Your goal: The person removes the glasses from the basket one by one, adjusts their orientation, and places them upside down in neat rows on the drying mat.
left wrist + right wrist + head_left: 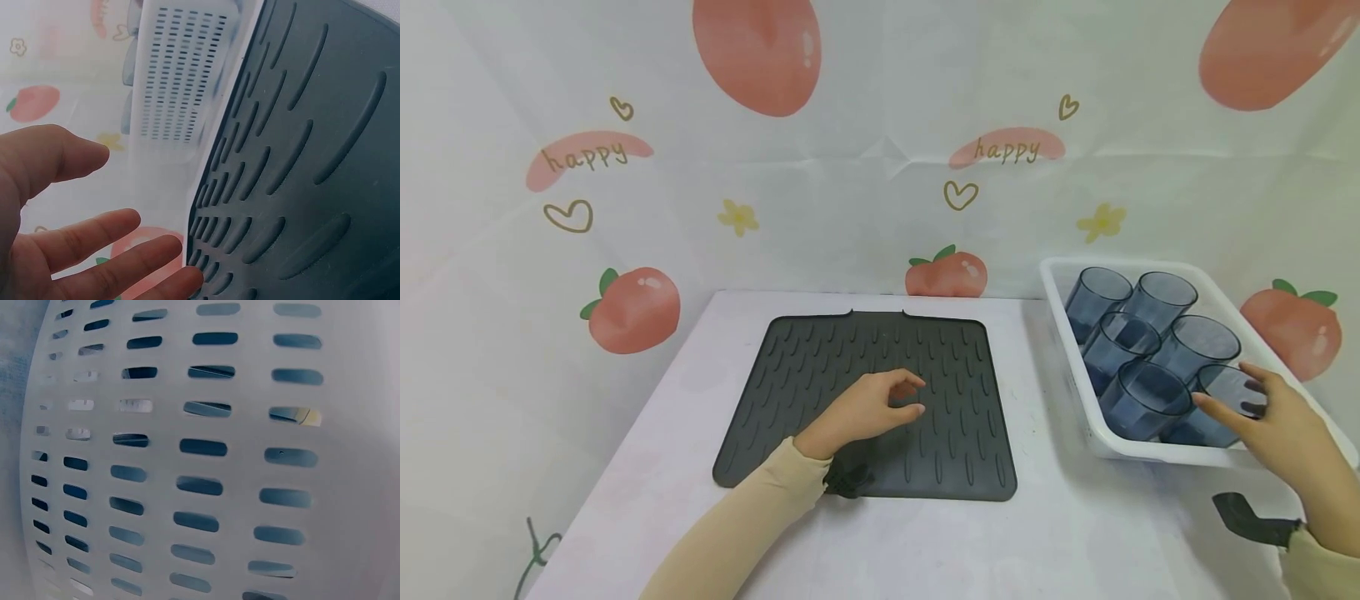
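My right hand (1292,437) reaches into a white basket (1157,452) at the right. Its thumb and fingers bend round the rim of the front right blue-tinted drinking glass (1221,383), and some fingertips show darkly through it. This glass stands among several like it, inside the basket. Over the dark grey ribbed drying mat (955,450) hovers my left hand (868,407), fingers loosely bent and nothing in them. In the left wrist view, the left hand (75,256) has its thumb and fingers apart beside the mat (350,187). The right wrist view shows only the slotted basket wall (244,469); the hand is hidden there.
More blue-tinted glasses, such as the far left one (1097,304), stand close together in two rows. The basket's high sides enclose them. A white cloth (1075,533) covers the table, and a fruit-patterned sheet (850,208) hangs behind. A dark strap end (1255,521) sticks out from the right wrist.
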`<state>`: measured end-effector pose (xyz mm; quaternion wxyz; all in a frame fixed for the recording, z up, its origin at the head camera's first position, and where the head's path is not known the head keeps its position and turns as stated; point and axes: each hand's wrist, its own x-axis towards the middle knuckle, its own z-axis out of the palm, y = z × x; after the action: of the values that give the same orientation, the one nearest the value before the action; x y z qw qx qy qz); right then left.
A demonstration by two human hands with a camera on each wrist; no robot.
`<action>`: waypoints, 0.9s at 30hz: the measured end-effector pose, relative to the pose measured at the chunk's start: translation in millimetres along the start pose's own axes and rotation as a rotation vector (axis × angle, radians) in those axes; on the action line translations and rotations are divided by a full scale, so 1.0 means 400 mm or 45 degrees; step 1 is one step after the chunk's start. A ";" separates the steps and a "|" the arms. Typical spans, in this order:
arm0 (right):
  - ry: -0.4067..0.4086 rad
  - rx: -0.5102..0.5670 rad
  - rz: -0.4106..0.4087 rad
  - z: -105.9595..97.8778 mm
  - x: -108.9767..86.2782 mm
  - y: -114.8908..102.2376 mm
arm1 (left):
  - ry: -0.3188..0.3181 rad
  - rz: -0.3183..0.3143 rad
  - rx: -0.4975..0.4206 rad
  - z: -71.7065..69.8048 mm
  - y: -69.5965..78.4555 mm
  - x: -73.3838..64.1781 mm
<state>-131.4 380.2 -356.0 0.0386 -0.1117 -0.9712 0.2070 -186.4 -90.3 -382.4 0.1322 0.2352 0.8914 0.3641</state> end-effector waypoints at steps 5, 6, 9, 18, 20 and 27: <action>-0.014 -0.023 -0.026 -0.001 0.006 0.006 | 0.003 0.002 0.011 0.000 0.001 0.001; -0.016 -0.024 -0.031 0.001 0.009 0.008 | 0.003 0.002 0.013 0.000 0.001 0.001; -0.021 -0.027 -0.033 0.004 0.014 0.014 | 0.002 0.001 0.017 0.000 0.002 0.001; -0.023 -0.036 -0.011 0.004 0.019 0.019 | 0.007 0.005 0.035 0.001 0.006 0.001; -0.015 -0.038 -0.005 0.004 0.020 0.022 | 0.009 0.006 0.034 0.002 0.004 0.003; 0.028 -0.025 0.043 0.002 0.013 0.017 | 0.011 0.009 0.025 0.001 0.002 0.004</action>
<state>-135.3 387.3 -359.4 0.0448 -0.1309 -0.9706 0.1968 -187.4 -88.7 -382.1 0.1249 0.2380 0.8948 0.3566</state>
